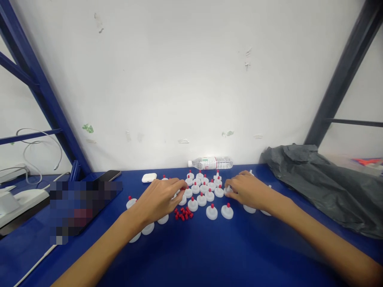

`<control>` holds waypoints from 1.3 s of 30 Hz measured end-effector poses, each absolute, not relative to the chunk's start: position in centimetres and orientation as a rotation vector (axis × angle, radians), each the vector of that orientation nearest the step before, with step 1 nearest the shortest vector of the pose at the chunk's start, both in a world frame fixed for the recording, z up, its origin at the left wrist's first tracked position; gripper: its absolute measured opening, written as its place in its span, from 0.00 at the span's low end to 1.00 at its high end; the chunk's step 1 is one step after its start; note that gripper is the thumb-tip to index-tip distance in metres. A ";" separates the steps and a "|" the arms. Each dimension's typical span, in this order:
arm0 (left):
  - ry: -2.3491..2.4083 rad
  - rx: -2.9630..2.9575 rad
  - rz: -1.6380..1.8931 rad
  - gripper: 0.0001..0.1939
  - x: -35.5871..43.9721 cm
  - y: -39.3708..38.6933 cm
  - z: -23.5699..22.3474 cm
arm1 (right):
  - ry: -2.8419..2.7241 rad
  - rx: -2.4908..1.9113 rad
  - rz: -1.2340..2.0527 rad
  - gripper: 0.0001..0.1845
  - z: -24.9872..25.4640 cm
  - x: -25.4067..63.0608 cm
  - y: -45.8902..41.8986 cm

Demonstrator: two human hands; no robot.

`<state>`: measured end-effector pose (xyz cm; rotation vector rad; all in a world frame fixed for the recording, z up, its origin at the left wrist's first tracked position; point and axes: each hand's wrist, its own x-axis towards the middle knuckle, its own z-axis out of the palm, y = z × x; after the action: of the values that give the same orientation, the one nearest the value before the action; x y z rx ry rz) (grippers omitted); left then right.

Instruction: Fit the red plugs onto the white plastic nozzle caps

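My left hand [164, 195] reaches over the left side of a group of white round lids with red tips [192, 204]. Its fingers are bent in a pinch at a small red cap [187, 186] on one lid; the exact contact is partly hidden. My right hand [245, 188] is closed around a white lid [228, 189] at the right edge of the group, where no red tip shows. Loose red caps [184, 214] lie in a small pile below my left hand. More white lids [249, 209] sit under my right hand and wrist.
A clear plastic bottle [211, 162] lies on its side against the wall. Left of it are a white case [149, 177] and a phone [110, 175]. A dark grey plastic bag [323, 187] covers the right of the blue table [209, 259]. A white cable [36, 265] runs at lower left.
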<state>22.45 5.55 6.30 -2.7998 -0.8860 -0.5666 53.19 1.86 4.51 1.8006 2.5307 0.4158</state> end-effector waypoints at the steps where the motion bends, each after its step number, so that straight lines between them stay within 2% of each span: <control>1: -0.873 -2.788 -0.590 0.12 22.4 5.6 6.2 | 2.535 1.805 0.463 0.09 4.5 53.2 1.9; 3: -0.853 -2.757 -0.633 0.13 22.4 5.7 5.9 | 2.544 1.852 0.574 0.08 4.6 53.2 2.0; 7: -0.799 -2.717 -0.642 0.13 22.5 5.8 5.4 | 2.645 1.979 0.700 0.13 4.9 52.4 1.7; 11: -0.774 -2.715 -0.617 0.13 22.8 5.6 4.9 | 2.968 1.798 0.810 0.14 4.8 51.0 1.1; 21: -0.634 -2.748 -0.667 0.20 23.4 4.5 3.8 | 3.320 1.401 0.762 0.16 4.2 48.0 -0.8; 27: -0.505 -2.766 -0.809 0.17 23.6 4.4 3.3 | 3.350 1.362 0.780 0.17 3.9 48.1 -0.6; 31: -0.625 -2.711 -0.945 0.13 24.0 4.3 3.3 | 3.393 1.396 0.747 0.18 3.6 48.2 -0.3; 39: -0.759 -2.827 -0.796 0.14 24.5 3.2 4.1 | 3.586 1.169 0.815 0.21 3.4 47.8 -0.7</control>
<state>24.51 3.18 4.08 -2.8272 -0.7588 -0.7959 47.78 -0.70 3.40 1.1690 3.5863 0.8146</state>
